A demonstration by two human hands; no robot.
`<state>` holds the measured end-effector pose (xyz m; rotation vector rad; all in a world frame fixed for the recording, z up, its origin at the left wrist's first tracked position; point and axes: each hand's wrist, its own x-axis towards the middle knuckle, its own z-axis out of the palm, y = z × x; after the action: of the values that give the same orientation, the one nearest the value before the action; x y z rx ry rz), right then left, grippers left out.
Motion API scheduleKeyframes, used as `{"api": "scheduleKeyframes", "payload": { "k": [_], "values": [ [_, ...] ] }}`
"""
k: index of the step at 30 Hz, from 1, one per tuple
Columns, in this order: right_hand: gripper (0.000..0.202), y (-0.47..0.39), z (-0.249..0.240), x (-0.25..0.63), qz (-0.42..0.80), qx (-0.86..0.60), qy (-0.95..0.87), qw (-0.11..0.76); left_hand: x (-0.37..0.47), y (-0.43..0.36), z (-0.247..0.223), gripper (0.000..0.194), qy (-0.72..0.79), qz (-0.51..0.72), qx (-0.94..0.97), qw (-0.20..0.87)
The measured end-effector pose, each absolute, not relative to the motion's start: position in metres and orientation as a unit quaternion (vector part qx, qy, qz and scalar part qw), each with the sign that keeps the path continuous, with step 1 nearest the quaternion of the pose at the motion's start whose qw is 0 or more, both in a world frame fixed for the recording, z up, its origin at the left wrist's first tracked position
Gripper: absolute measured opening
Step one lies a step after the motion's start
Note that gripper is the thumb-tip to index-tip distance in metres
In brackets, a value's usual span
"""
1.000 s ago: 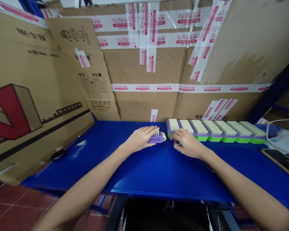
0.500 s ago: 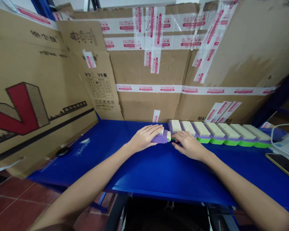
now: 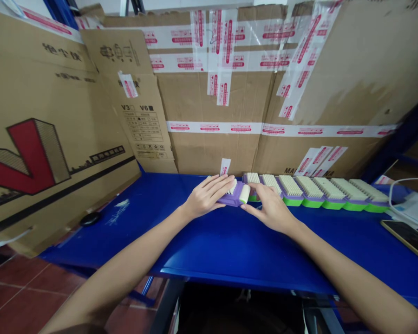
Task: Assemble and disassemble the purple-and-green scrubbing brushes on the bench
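Observation:
My left hand (image 3: 205,197) is wrapped over a purple scrub brush (image 3: 226,200), its fingers lying across the pale bristles. A rounded white end with a green edge points right, toward my other hand. Thumb and forefinger of my right hand (image 3: 273,208) are at the two corners of that end, gripping it. Much of the brush's top is hidden under the left fingers. Just behind the right hand begins a row of similar brushes (image 3: 311,190), bristles up, with purple bodies and green bases.
The blue table (image 3: 209,246) runs to a raised front edge. Cardboard sheets (image 3: 212,153) with printed tape stand along its back and left. A phone (image 3: 409,239) and a white cable (image 3: 392,195) lie at the right. A black round object (image 3: 90,219) sits at the left edge.
The brush has turned in my left hand, so its white end shows more. My right hand has moved slightly left, its thumb and forefinger coming onto that end.

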<state>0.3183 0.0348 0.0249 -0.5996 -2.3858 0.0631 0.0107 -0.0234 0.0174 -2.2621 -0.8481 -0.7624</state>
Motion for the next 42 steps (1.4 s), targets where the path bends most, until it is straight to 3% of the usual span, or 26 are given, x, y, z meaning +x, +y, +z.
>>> {"api": "scheduleKeyframes", "payload": {
  "k": [4,11,19,32,38,42],
  "values": [
    [0.052,0.031,0.026,0.316,0.029,-0.221,-0.913,0.342,0.004,-0.017,0.012,0.084,-0.33,-0.281,-0.863,0.259],
    [0.043,0.029,0.021,0.312,0.049,-0.227,-0.9,0.37,0.012,-0.015,0.009,0.096,-0.364,-0.336,-0.846,0.196],
    [0.054,0.027,0.023,0.313,0.029,-0.212,-0.914,0.345,0.012,-0.014,0.005,0.106,-0.387,-0.329,-0.843,0.176],
    [0.048,0.029,0.024,0.314,0.057,-0.207,-0.91,0.354,0.018,-0.013,0.002,0.117,-0.434,-0.304,-0.842,0.104],
    [0.047,0.031,0.02,0.314,0.062,-0.209,-0.909,0.355,0.017,-0.016,0.007,0.09,-0.461,-0.302,-0.833,0.054],
    [0.05,0.029,0.02,0.313,0.053,-0.2,-0.915,0.346,0.014,-0.016,0.009,0.098,-0.456,-0.306,-0.834,0.047]
  ]
}}
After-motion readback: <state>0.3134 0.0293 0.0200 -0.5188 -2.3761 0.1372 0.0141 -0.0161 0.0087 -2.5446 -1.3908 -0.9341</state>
